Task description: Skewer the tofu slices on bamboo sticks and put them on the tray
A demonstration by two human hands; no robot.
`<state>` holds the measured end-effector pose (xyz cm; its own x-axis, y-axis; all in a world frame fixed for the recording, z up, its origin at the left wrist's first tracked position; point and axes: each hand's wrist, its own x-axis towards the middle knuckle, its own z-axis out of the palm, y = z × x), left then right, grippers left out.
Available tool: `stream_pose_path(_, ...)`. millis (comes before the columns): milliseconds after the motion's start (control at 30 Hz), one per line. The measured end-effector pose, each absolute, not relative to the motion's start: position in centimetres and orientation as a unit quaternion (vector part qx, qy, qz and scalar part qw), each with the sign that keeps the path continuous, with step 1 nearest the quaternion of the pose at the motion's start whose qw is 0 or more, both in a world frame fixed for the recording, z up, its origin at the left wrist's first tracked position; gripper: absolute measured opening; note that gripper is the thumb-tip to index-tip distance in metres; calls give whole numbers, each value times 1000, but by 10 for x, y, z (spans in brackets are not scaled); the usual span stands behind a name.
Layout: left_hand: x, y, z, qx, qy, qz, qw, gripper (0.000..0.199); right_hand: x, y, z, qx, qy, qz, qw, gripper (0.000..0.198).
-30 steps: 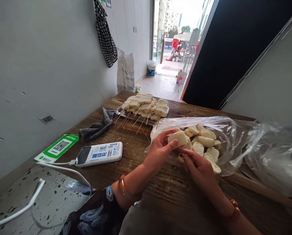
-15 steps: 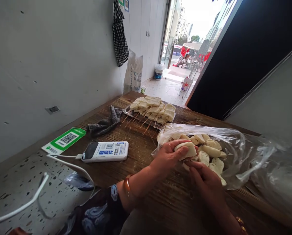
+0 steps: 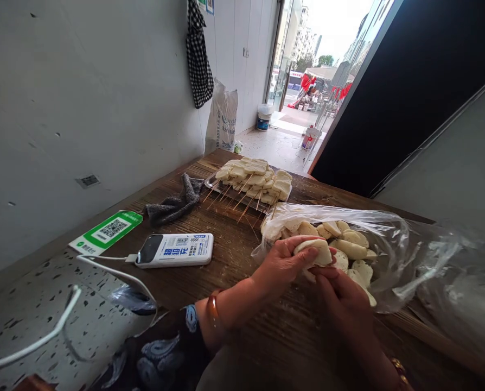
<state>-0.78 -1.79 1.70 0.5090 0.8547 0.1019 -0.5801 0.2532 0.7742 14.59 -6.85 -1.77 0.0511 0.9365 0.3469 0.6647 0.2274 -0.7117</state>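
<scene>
My left hand (image 3: 285,260) grips a pale steamed bun slice (image 3: 314,253), thumb across its face. Just below and to the right, my right hand (image 3: 344,296) has its fingers pinched together against the slice's lower edge; what they hold, if anything, is hidden. Behind both hands, a clear plastic bag (image 3: 393,233) lies open with several loose bun slices (image 3: 350,248) inside, some dark-specked. Farther back, skewered bun slices (image 3: 248,172) are piled on a metal tray (image 3: 210,183), their thin wooden sticks pointing towards me.
On the wooden table (image 3: 230,260), a white power bank (image 3: 199,250) with a cable lies left of my forearm, near a green QR card (image 3: 112,231) and a grey cloth (image 3: 177,203). A wall runs along the left side. Buckets (image 3: 263,117) stand by the open doorway.
The slice in my left hand has shifted slightly right and down, its face turned more towards me. My right fingers have come up closer under its edge.
</scene>
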Motion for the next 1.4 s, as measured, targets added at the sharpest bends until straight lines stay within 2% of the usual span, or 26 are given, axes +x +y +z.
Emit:
stream_pose_path(200, -4, -19, 12, 422, 182, 445, 768, 40, 144, -67, -19, -616, -643, 196, 410, 28)
stream_pose_path(433, -6, -14, 11, 425, 232, 457, 746, 42, 143, -61, -15, -586, -609, 318, 430, 26)
stream_pose_path(600, -5, -9, 8, 429, 251, 454, 739, 39, 137, -58, -5, -558, -621, 299, 463, 23)
stream_pose_path(800, 2, -4, -1, 487, 253, 428, 718, 50, 146, -51, -8, -564, -585, 307, 496, 28)
stream_pose_path(900, -3, 7, -3, 519, 300, 473, 645, 53, 160, -45, -8, -566, -532, 322, 541, 27)
stream_pose_path(1000, -7, 18, -9, 598, 373, 489, 514, 47, 175, -39, -7, -567, -449, 332, 605, 31)
stream_pose_path(1100, -4, 25, -17, 716, 421, 437, 343, 41, 184, -36, -6, -562, -416, 329, 634, 33)
stream_pose_path(1200, 1, 28, -25, 794, 430, 378, 205, 44, 184, -34, -6, -551, -435, 327, 633, 34)
stream_pose_path(1300, 5, 28, -28, 816, 441, 345, 143, 45, 181, -33, -9, -549, -453, 329, 621, 34)
stream_pose_path(1400, 8, 26, -27, 817, 454, 334, 125, 34, 179, -33, -12, -550, -465, 326, 612, 34)
